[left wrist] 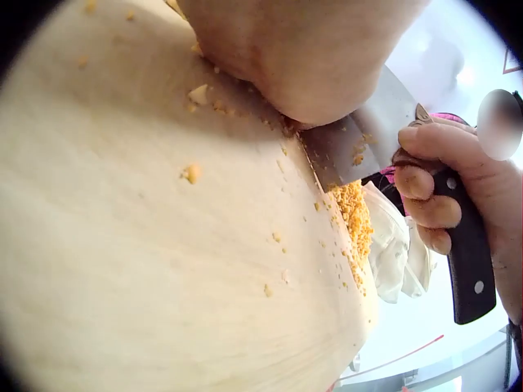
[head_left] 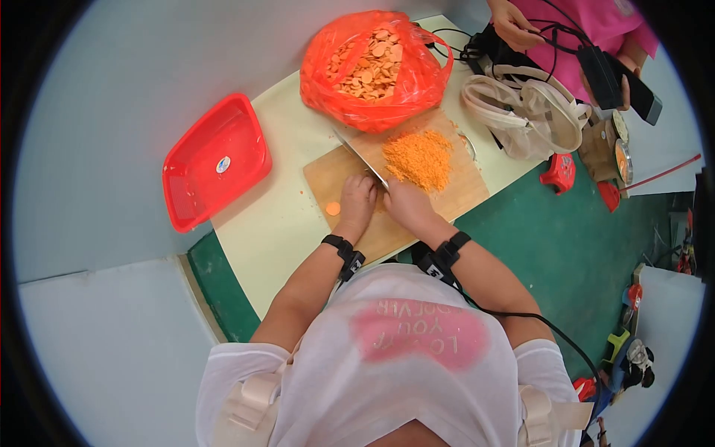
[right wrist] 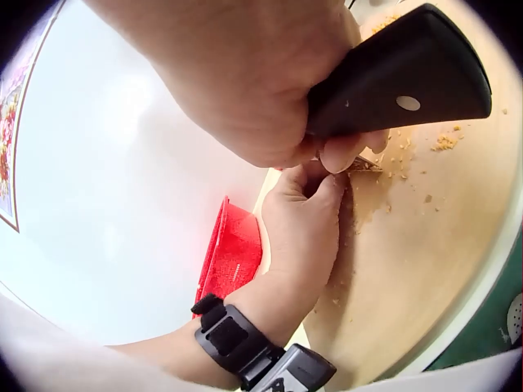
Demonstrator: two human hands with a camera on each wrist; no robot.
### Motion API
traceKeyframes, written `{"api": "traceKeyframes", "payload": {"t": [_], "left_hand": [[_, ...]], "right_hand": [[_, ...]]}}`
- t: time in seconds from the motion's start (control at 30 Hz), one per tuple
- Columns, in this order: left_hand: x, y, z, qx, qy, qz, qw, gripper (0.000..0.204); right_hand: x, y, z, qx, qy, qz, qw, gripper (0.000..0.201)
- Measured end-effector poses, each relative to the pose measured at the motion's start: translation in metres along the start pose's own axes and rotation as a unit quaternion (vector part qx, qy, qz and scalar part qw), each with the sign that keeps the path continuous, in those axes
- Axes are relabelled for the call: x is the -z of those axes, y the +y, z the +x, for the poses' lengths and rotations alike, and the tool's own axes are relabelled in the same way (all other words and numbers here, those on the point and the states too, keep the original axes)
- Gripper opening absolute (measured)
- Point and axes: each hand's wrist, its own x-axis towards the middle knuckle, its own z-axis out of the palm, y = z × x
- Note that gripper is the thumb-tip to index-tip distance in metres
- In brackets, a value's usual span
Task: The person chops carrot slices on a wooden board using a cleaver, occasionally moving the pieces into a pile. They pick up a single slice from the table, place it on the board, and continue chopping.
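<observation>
A wooden cutting board (head_left: 335,179) (left wrist: 163,245) (right wrist: 425,245) lies on the pale table (head_left: 275,223). My right hand (head_left: 406,203) (left wrist: 441,196) (right wrist: 245,82) grips the black handle (right wrist: 400,82) of a knife whose blade (head_left: 361,156) (left wrist: 359,139) is edge-down on the board. My left hand (head_left: 359,200) (left wrist: 310,57) (right wrist: 302,229) sits curled against the blade's side, holding down a small carrot piece that is mostly hidden. A heap of minced carrot (head_left: 421,158) (left wrist: 355,216) lies right of the blade. One carrot slice (head_left: 333,208) lies left of my hand.
A red plastic bag (head_left: 376,67) of carrot slices stands behind the board. A red tray (head_left: 216,160) (right wrist: 233,257) sits at the table's left edge. A canvas bag (head_left: 529,112) and cables lie at the right. Another person (head_left: 596,22) stands beyond. Green floor (head_left: 581,238) lies right.
</observation>
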Motion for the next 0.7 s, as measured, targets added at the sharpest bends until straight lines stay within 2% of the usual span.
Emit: {"api": "traceKeyframes", "payload": {"t": [0.07,0.17,0.4,0.47,0.7], "left_hand": [[0.005,0.001,0.004,0.005,-0.027,-0.006,1.000,0.013],[0.011,0.006,0.006,0.012,0.004,-0.071,0.997,0.013],[0.005,-0.001,0.000,-0.018,0.000,-0.040,0.999,0.014],[0.007,0.001,0.000,0.016,-0.033,-0.024,0.999,0.011],[0.004,0.001,0.001,-0.003,-0.005,-0.027,1.000,0.013]], "right_hand": [[0.003,-0.001,0.009,0.031,0.018,-0.014,0.999,0.019],[0.004,-0.002,0.008,0.014,0.006,-0.010,1.000,0.020],[0.005,0.000,0.008,-0.003,0.002,-0.011,1.000,0.020],[0.003,0.004,0.006,0.015,0.024,0.015,0.999,0.020],[-0.002,0.007,-0.004,0.049,0.053,0.003,0.997,0.018]]}}
